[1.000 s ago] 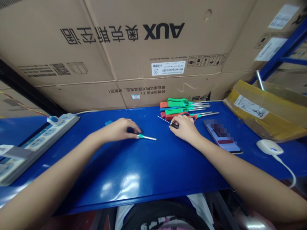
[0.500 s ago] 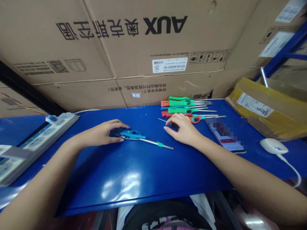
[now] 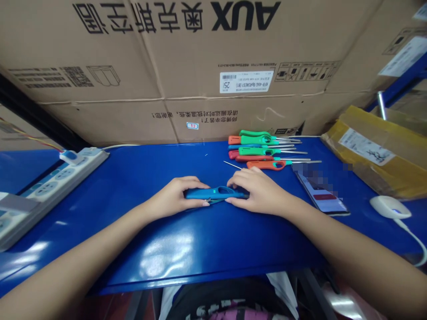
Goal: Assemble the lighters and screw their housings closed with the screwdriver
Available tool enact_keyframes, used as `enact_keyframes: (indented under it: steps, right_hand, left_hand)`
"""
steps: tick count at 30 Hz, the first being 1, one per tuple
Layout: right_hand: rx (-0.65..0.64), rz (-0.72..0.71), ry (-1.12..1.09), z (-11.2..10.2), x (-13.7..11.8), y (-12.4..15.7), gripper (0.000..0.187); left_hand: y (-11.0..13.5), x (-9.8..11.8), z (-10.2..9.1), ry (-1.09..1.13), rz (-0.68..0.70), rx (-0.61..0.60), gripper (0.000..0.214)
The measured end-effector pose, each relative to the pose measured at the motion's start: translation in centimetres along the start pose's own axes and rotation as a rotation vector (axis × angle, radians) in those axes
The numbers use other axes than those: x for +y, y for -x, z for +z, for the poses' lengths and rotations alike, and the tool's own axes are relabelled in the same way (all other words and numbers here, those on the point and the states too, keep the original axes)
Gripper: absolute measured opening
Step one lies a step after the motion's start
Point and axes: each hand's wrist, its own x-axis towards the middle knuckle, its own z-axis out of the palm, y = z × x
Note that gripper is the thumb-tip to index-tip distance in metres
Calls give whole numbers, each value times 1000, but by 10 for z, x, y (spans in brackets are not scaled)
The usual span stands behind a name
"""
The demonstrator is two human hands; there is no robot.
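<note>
Two hands on one lighter

Head view.

Item: blue lighter point(image 3: 213, 193), lying crosswise between both hands, just above or on the table point(image 3: 227, 249); contact underneath cannot be confirmed.

Left hand point(image 3: 171, 196): grips the rear of the handle, thumb on the near edge, fingers along the far edge. Right hand point(image 3: 262, 191): pinches the front end between thumb and fingers; anything beyond that end is hidden by the hand.

Condition: along the near edge, between the thumbs, a second blue strip shows apart from the main body. The casing is judged to be not fully seated.

Handling: expect low weight and a hard, smooth plastic body that may slide under dry fingertips. Treat the loop, just ahead of the left fingertips, as the weaker section. Small internal parts, if loose, could drop through the gap.

Hold points: take the broad handle with the left hand, pressing both edges together; support the narrow front end lightly with the right. Do not bend or twist the two ends against each other.

Surroundings: a thin rod point(image 3: 231, 165) points out beyond the right fingers; its other end is hidden. Other lighters point(image 3: 255, 151) lie farther beyond the right hand, the phone point(image 3: 322, 193) to its right.
</note>
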Motion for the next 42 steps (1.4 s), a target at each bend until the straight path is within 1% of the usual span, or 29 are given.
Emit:
enact_keyframes:
  steps: [2, 3, 8, 10, 12, 14, 16, 18, 19, 20, 23, 24, 25, 28, 33, 38, 42]
  right_hand:
    - [-15, -26, 15, 0, 0, 0, 21]
    - [-11, -34, 24, 1, 1, -1, 20]
    - [97, -18, 53, 11, 9, -1, 24]
    - [118, 6, 31, 15, 13, -1, 26]
    - [109, 26, 17, 16, 14, -1, 25]
    - [111, 40, 30, 16, 14, -2, 26]
    - [151, 48, 35, 13, 12, -2, 28]
    - [174, 27, 15, 10, 7, -1, 24]
    - [163, 3, -1, 9, 4, 0, 20]
    - [137, -25, -15, 8, 1, 0, 18]
    - [52, -97, -16, 9, -8, 1, 21]
    - [31, -108, -12, 10, -10, 1, 21]
    - [15, -115, -9, 12, -12, 1, 21]
    - [-1, -109, -25, 17, -13, 1, 19]
    - [71, -145, -11, 15, -9, 2, 19]
    - [145, -174, 45, 9, -11, 0, 22]
    - [173, -114, 65, 8, -8, -1, 21]
  left_hand:
    - [0, 3, 3, 10, -17, 13, 32]
    - [1, 3, 3, 18, -38, 35, 31]
    - [3, -1, 1, 120, -211, 140, 36]
    - [3, -4, 1, 87, -246, 154, 35]
    - [3, -5, -1, -22, -223, 154, 33]
    - [3, -6, -3, -166, -148, 158, 29]
    - [3, -4, -7, -299, -61, 183, 26]
    - [5, 1, -11, -378, 2, 231, 23]
    - [6, 4, -13, -387, 28, 230, 22]
    - [8, 8, -15, -377, 51, 202, 21]
    - [11, 17, -16, -357, 127, -42, 20]
    - [12, 19, -15, -367, 140, -111, 20]
    - [13, 21, -14, -377, 142, -151, 19]
    - [13, 21, -9, -360, 119, -171, 16]
    - [13, 20, -4, -313, 81, -155, 17]
    - [12, 20, -4, -286, 82, -148, 17]
    - [12, 19, -4, -282, 85, -149, 15]
